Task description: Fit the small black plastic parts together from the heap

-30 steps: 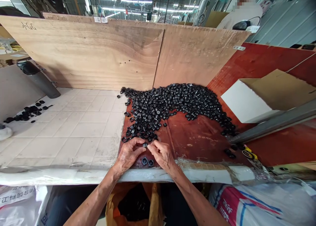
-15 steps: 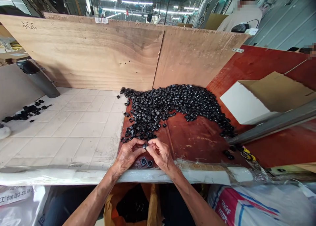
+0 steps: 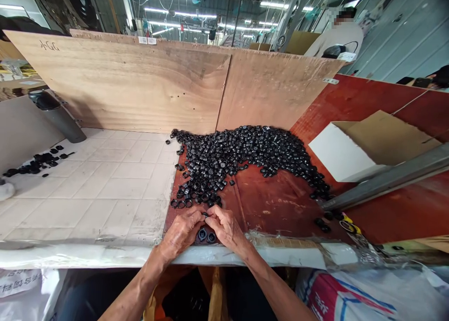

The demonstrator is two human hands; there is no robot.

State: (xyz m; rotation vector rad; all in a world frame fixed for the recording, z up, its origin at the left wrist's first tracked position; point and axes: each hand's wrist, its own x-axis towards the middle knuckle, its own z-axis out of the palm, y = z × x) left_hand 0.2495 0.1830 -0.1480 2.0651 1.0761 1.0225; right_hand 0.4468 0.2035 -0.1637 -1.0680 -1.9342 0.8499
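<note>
My left hand (image 3: 184, 228) and my right hand (image 3: 227, 225) meet near the front edge of the red board. Between their fingertips is a small black plastic part (image 3: 205, 214), mostly covered by the fingers; both hands pinch it. Just below the fingers, two round black caps (image 3: 202, 234) lie side by side with their hollow sides up. Beyond my hands spreads a large pile of small black plastic caps and rings (image 3: 242, 148). Several open black rings (image 3: 181, 203) lie at its near left edge, close to my left hand.
A wooden panel (image 3: 140, 87) closes off the back. Left are pale tiles (image 3: 122, 188), a dark bottle (image 3: 63, 120) and loose black parts (image 3: 38, 163). At right are an open carton (image 3: 343, 155), a metal bar (image 3: 386, 176) and yellow-handled scissors (image 3: 351, 225). A person (image 3: 336, 36) is behind.
The view has tilted up slightly. My fingers have closed further around the small black part, so less of it shows. The two caps below stay in place.
</note>
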